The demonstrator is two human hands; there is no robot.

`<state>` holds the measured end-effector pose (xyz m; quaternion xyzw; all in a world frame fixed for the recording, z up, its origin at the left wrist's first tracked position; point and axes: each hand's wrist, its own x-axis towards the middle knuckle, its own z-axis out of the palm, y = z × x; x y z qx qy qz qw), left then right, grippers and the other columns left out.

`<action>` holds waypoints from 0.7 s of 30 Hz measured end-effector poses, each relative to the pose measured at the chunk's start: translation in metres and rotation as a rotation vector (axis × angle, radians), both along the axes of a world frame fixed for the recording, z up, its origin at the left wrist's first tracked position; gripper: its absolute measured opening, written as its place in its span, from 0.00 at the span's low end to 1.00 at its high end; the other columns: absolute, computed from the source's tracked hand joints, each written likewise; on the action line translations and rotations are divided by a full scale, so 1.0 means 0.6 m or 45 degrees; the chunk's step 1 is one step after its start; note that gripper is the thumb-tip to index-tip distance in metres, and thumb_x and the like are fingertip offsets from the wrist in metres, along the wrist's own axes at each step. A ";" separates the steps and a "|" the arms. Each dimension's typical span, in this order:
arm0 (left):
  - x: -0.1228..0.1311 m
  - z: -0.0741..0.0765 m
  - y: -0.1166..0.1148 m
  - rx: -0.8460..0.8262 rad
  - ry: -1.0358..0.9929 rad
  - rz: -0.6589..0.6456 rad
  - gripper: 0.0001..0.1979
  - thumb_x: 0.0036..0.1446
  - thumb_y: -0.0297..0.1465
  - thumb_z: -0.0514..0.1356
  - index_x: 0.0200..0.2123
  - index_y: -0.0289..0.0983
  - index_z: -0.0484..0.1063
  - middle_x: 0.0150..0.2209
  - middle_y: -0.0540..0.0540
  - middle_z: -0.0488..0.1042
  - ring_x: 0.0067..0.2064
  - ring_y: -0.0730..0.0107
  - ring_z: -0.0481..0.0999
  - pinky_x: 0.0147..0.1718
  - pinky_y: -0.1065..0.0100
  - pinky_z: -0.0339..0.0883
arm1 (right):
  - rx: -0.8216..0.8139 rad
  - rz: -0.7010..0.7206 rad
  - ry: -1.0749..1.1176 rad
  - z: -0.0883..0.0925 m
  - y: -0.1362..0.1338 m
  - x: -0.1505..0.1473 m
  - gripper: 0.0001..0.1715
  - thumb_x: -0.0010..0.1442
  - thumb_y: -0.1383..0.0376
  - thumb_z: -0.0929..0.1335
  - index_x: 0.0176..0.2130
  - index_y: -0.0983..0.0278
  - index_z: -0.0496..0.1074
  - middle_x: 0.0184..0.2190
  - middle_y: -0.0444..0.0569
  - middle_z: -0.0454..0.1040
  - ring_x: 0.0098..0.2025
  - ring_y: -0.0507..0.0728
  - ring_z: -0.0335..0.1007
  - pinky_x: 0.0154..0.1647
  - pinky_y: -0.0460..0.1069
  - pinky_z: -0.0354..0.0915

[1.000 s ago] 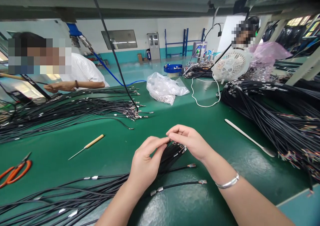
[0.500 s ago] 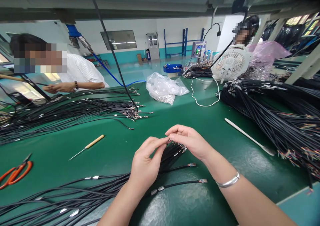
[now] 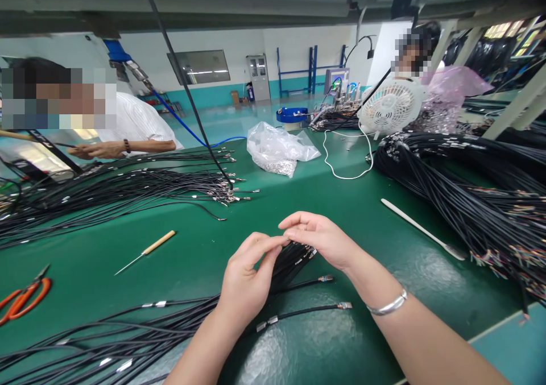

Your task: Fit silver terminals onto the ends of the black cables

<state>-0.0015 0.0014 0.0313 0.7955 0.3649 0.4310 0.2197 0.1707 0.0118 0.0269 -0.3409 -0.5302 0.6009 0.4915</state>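
My left hand [image 3: 249, 277] is closed in a pinch, thumb against index finger. Its fingertips meet those of my right hand [image 3: 322, 240], whose thumb and fingers are pressed together too. Whatever they hold between them is small and hidden by the fingers. Right below lies a bundle of black cables [image 3: 290, 265], its ends partly covered by my right hand. Two cables stick out apart from it: one ends in a small metal-and-wire tip [image 3: 325, 278], the other in a plug-like tip [image 3: 344, 305] with metal sleeves [image 3: 267, 323] further back.
On the green table [image 3: 239, 248] lie orange-handled cutters [image 3: 25, 299], a wooden-handled awl [image 3: 157, 243] and a white stick-like tool [image 3: 420, 228]. Beyond are a plastic bag [image 3: 277, 146], a white fan [image 3: 390, 107] and heaped cables [image 3: 443, 174]. A co-worker [image 3: 140, 120] sits far left.
Both hands stay together at almost the same spot, with only slight finger movement. The whole view has shifted a little; the objects on the table look unmoved.
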 end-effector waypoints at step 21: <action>0.000 -0.005 -0.002 -0.050 -0.040 0.033 0.08 0.57 0.28 0.55 0.37 0.41 0.73 0.34 0.49 0.73 0.36 0.72 0.73 0.37 0.70 0.67 | 0.030 0.003 -0.055 0.000 0.000 0.003 0.13 0.54 0.63 0.69 0.40 0.65 0.69 0.31 0.46 0.73 0.36 0.53 0.70 0.41 0.49 0.62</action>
